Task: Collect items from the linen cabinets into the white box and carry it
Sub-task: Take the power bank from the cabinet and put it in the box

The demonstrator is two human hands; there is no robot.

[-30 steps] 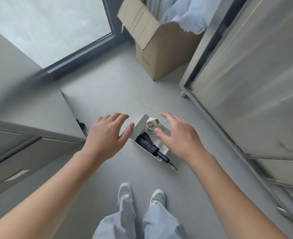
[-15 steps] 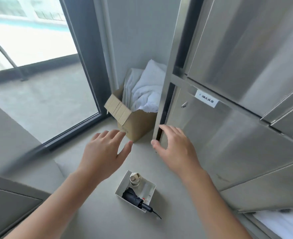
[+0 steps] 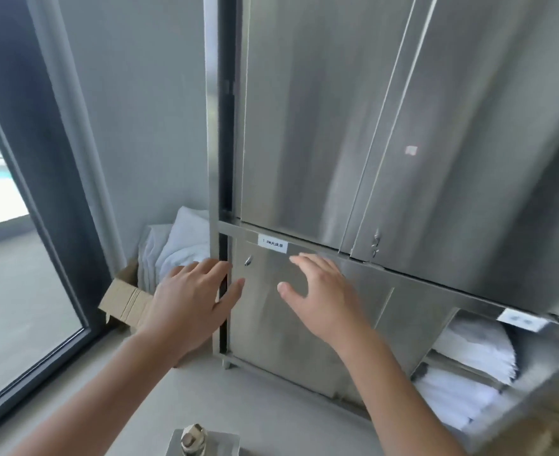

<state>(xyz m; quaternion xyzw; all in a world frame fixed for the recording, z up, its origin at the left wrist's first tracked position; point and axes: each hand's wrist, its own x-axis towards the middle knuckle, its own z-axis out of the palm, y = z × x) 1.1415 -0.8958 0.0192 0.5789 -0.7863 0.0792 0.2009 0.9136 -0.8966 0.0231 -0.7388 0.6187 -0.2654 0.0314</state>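
**Both hands empty in front of the steel cabinet**

A grey floor (image 3: 225, 399) runs into a corner between a tall window (image 3: 11, 291) on the left, a plain grey wall (image 3: 146, 126) and a big steel cabinet (image 3: 337, 110) that fills the right of the view. The cabinet's upper doors are closed. Below them, the lower left door (image 3: 271, 330) is closed too, and it carries a small latch (image 3: 248, 260) near its top corner. A white label (image 3: 272, 247) with dark print sits on the rail just above that door. Further right, a lower compartment stands open, with folded white linen (image 3: 475, 353) stacked on its shelves and a second, blurred label (image 3: 521, 320) above it.

A cardboard box (image 3: 126, 297) stands in the corner beside the cabinet, flap hanging out, stuffed with white cloths (image 3: 179, 245).

The left hand (image 3: 189, 301) is held up in front of the cabinet's left edge, fingers straight and spread, holding nothing. The right hand (image 3: 324, 297) is raised in front of the lower left door, just below the label, fingers likewise spread and empty. Whether either palm touches the steel cannot be told.

The white box (image 3: 205, 444) sits on the floor at the very bottom of the view, below both hands and well apart from them. Only its far end shows, with a small beige-topped object (image 3: 192, 437) standing inside.
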